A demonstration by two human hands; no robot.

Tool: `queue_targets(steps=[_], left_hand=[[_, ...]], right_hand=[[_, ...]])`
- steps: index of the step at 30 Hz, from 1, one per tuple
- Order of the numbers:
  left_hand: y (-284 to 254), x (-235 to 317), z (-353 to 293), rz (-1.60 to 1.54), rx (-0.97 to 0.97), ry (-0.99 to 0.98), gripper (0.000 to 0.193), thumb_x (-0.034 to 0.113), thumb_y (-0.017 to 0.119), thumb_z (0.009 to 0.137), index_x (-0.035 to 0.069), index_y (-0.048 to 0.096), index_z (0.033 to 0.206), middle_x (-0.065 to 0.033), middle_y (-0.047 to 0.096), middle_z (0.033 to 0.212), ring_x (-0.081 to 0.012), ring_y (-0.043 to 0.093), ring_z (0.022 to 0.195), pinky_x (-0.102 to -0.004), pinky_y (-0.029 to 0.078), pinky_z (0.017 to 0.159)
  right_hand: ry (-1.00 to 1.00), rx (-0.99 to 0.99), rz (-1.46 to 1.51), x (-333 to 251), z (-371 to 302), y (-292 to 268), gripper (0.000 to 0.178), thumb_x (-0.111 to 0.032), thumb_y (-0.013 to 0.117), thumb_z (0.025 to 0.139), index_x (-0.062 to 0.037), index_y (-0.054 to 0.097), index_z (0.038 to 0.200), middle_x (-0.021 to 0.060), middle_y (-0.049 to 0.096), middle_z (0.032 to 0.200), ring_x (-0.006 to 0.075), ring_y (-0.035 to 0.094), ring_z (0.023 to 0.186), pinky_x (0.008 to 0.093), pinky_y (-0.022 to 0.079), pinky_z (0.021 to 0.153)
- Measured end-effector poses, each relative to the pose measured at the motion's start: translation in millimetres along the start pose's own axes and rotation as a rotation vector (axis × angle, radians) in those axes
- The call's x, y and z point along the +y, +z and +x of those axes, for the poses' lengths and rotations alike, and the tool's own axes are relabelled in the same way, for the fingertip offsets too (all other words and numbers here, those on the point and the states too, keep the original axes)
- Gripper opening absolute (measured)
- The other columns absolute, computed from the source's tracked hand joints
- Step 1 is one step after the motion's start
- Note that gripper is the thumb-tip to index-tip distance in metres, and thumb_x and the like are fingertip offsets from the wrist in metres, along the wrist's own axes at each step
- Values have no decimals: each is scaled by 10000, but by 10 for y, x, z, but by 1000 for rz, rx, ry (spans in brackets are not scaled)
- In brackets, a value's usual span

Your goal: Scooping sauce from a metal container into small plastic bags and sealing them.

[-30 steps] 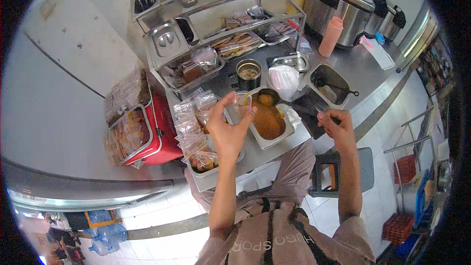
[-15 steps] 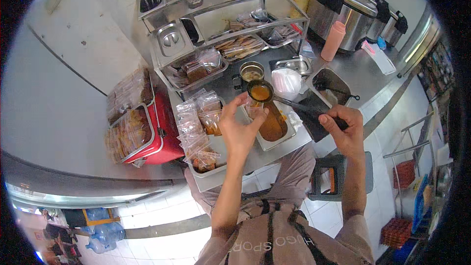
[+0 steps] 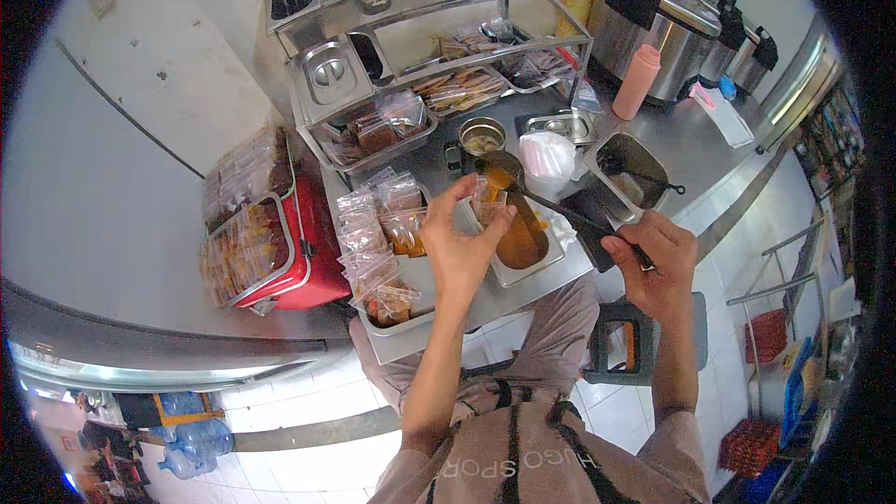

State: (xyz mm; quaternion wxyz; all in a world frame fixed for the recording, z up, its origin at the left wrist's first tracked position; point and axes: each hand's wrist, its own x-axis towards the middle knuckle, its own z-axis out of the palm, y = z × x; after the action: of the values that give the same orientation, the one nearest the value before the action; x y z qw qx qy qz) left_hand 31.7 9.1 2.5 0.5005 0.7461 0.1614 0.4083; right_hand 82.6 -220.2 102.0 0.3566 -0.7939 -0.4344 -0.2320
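My right hand (image 3: 658,261) grips the handle of a black ladle (image 3: 571,211). Its bowl is tilted over a small clear plastic bag (image 3: 489,198), and orange-brown sauce runs from it toward the bag's mouth. Thumb and fingers of my left hand (image 3: 457,238) pinch the bag and keep it upright. Just below is a metal pan (image 3: 528,278) of brown sauce (image 3: 523,246). Left of that pan, a metal tray (image 3: 411,322) holds several filled zip bags (image 3: 373,252).
A red box (image 3: 313,257) with packed bags stands at left. Behind are a steel rack (image 3: 448,9) with trays, a metal cup (image 3: 482,135), a white plastic bundle (image 3: 548,157), a deep pan (image 3: 644,145) with a utensil, a pink bottle (image 3: 638,82) and large steel pots (image 3: 653,33).
The ladle's bowl has tipped from level to tilted, so sauce now flows toward the bag. My right hand has turned and shifted slightly; my left hand stays nearly in place.
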Motion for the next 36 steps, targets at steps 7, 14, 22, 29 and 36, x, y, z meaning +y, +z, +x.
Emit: queue_targets(steps=[7, 14, 22, 29, 36], left_hand=[[15, 6, -11, 9, 7, -6, 533, 169, 893, 671, 0, 700, 1139, -165, 711, 1063, -294, 667, 1016, -400, 507, 930], [22, -16, -19, 16, 11, 23, 530, 166, 893, 670, 4, 703, 1138, -159, 713, 1056, -289, 666, 1004, -396, 507, 921], [18, 12, -34, 24, -22, -17, 552, 174, 894, 694, -22, 689, 1167, -151, 716, 1119, -252, 663, 1065, -368, 486, 987], [0, 103, -28, 39, -39, -9, 550, 172, 896, 696, -14, 689, 1171, -151, 708, 1134, -249, 655, 1075, -364, 483, 989], [-90, 107, -55, 7, -17, 21, 540, 119, 877, 714, -9, 676, 1199, -136, 701, 1125, -223, 646, 1068, -350, 482, 978]], right_hand=[[-94, -18, -132, 26, -74, 0, 205, -112, 843, 738, -74, 653, 804, 60, 508, 663, 251, 544, 518, 372, 389, 460], [-170, -3, -187, 33, -108, 25, 216, -117, 847, 724, -50, 655, 798, 57, 492, 650, 235, 525, 508, 363, 368, 451], [-8, -45, -28, 122, -173, 85, 187, -73, 831, 741, -38, 658, 801, 80, 521, 635, 250, 543, 524, 368, 393, 470], [455, 10, 390, 393, -212, 72, 244, -176, 782, 867, 0, 669, 741, 79, 591, 626, 153, 520, 548, 304, 380, 530], [335, -131, 238, 594, -398, 411, 247, -201, 767, 866, 6, 683, 761, 99, 609, 635, 189, 556, 570, 346, 410, 535]])
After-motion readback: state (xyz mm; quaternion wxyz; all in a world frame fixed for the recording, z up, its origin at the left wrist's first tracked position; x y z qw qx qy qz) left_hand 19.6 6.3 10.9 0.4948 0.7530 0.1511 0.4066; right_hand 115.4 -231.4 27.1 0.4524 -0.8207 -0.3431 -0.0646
